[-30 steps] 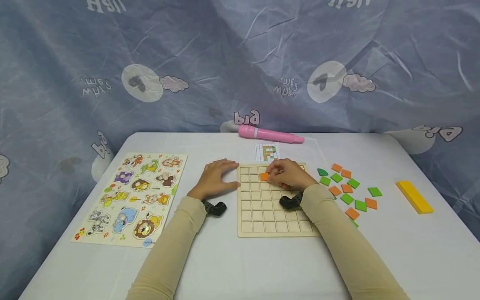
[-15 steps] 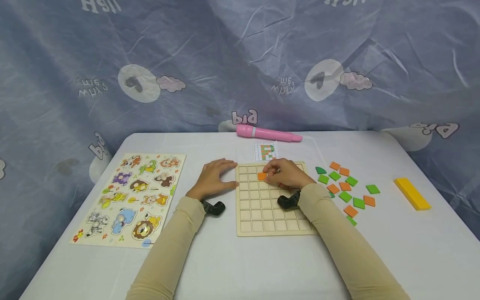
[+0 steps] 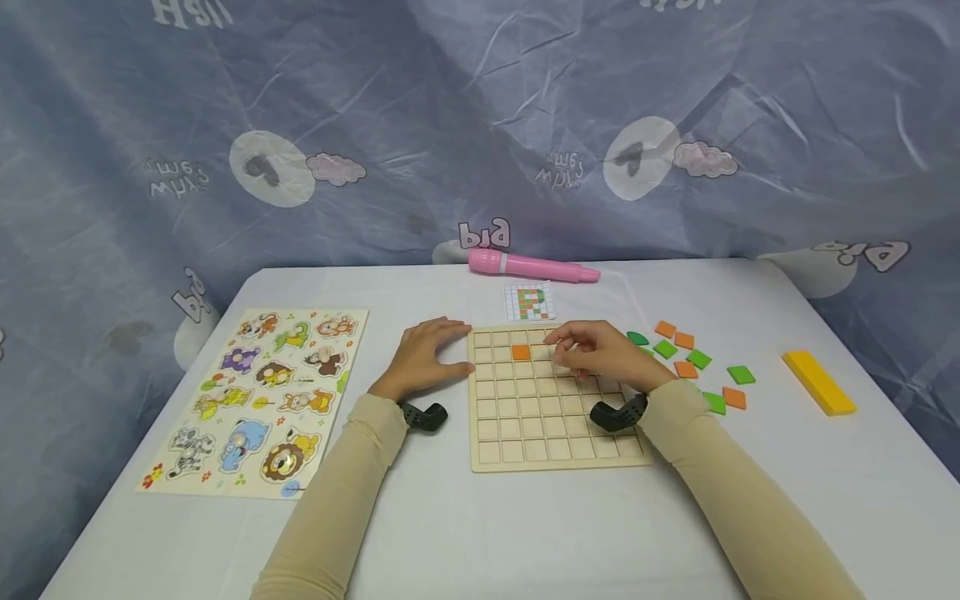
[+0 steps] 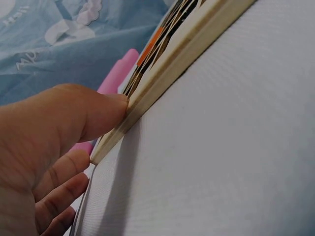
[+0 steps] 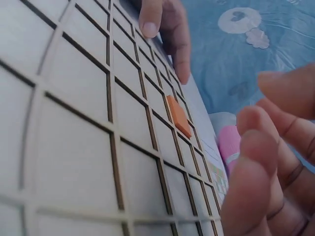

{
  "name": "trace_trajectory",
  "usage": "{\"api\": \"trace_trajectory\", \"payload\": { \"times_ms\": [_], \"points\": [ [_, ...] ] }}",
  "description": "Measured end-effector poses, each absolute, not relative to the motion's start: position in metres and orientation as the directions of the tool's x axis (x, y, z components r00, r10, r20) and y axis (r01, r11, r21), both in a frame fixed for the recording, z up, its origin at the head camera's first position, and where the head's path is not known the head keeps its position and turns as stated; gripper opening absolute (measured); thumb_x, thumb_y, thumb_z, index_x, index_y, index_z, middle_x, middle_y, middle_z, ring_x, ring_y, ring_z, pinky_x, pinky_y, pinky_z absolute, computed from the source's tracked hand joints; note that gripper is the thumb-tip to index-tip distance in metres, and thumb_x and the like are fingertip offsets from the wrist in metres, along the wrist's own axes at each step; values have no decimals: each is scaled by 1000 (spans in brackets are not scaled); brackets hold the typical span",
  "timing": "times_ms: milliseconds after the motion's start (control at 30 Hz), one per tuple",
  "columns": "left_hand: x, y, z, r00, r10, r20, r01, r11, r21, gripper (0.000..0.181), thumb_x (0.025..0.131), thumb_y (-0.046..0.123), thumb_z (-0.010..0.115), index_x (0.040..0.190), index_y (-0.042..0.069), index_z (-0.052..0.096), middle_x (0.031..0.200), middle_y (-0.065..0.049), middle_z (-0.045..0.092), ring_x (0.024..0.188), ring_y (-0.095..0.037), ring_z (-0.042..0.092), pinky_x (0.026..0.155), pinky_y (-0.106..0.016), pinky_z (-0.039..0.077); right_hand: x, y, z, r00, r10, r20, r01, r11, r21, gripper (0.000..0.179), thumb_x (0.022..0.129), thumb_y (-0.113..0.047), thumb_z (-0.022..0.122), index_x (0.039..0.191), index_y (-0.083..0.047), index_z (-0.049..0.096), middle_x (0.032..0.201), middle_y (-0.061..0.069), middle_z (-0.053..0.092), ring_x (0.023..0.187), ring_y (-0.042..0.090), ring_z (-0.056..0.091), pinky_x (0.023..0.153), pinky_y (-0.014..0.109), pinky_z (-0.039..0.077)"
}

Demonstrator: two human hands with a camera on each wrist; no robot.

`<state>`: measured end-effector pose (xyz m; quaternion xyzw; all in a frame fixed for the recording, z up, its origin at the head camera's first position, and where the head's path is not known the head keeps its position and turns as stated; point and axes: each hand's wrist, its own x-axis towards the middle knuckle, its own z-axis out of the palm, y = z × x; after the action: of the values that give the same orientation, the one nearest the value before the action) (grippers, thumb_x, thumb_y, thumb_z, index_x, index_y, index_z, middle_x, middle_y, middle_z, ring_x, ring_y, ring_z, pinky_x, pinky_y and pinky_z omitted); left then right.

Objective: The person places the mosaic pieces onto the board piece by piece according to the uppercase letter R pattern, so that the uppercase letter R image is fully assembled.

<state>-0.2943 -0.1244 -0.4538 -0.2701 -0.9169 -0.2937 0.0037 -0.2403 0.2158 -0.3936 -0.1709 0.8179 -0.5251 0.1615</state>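
Observation:
A wooden grid board [image 3: 528,428] lies on the table, with one orange square tile [image 3: 521,352] seated in a cell of its second row from the back. My left hand [image 3: 424,357] rests at the board's left edge, thumb and forefinger spread; the left wrist view has the thumb [image 4: 106,113] against the board's side. Over the right part of the grid is my right hand [image 3: 600,354], fingers loosely bent and nothing between them. In the right wrist view its fingertips are apart from the orange tile [image 5: 179,118].
Several green tiles [image 3: 741,375] and orange tiles [image 3: 734,397] lie scattered right of the board, beside a yellow block [image 3: 818,383]. Behind the board are a small pattern card [image 3: 529,302] and a pink marker-shaped object [image 3: 534,266]. An animal puzzle [image 3: 255,404] lies at left.
My right hand has let go of the orange tile, which stays in its cell, and has moved right. The left hand keeps its place at the board's edge.

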Motion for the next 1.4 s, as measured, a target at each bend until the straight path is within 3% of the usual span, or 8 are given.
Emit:
{"api": "trace_trajectory", "payload": {
  "times_ms": [400, 633, 900, 1200, 1400],
  "points": [
    [-293, -123, -452, -857, 489, 160, 491, 684, 539, 72, 89, 44, 81, 153, 15, 63, 159, -8, 58, 157, -33, 39, 128, -58, 25, -196, 281, -390, -899, -413, -148, -10, 356, -935, 43, 107, -17, 69, 140, 7, 59, 110, 18, 67, 74, 20, 62, 70, 30, 58],
    [-292, -122, -450, -861, 486, 150, 481, 682, 550, 73, 89, 44, 80, 153, 14, 62, 159, -9, 58, 158, -33, 38, 129, -57, 23, -170, 325, -390, -922, -363, -132, -9, 362, -932, 31, 108, -10, 66, 136, 4, 63, 108, 13, 73, 72, 21, 63, 63, 30, 58],
    [-293, -123, -451, -856, 494, 155, 492, 682, 541, 73, 89, 45, 80, 154, 14, 62, 159, -9, 57, 157, -33, 39, 128, -57, 24, -153, 370, -398, -917, -388, -96, -41, 330, -943, 31, 109, 1, 57, 136, -11, 69, 112, 5, 77, 84, 20, 69, 72, 29, 60],
    [-293, -124, -451, -859, 490, 145, 483, 685, 545, 74, 89, 44, 79, 154, 14, 61, 160, -10, 56, 158, -33, 37, 129, -56, 22, -149, 382, -403, -901, -431, -45, -89, 287, -954, 39, 109, 6, 54, 133, -18, 71, 111, 2, 80, 85, 16, 70, 70, 28, 60],
    [-292, -123, -449, -860, 491, 142, 482, 688, 543, 74, 89, 44, 79, 154, 14, 61, 160, -10, 56, 158, -33, 37, 129, -56, 23, -147, 383, -405, -901, -429, -65, -85, 322, -943, 32, 108, 5, 56, 132, -10, 71, 110, 1, 80, 82, 17, 69, 69, 29, 60]
  ]
}}
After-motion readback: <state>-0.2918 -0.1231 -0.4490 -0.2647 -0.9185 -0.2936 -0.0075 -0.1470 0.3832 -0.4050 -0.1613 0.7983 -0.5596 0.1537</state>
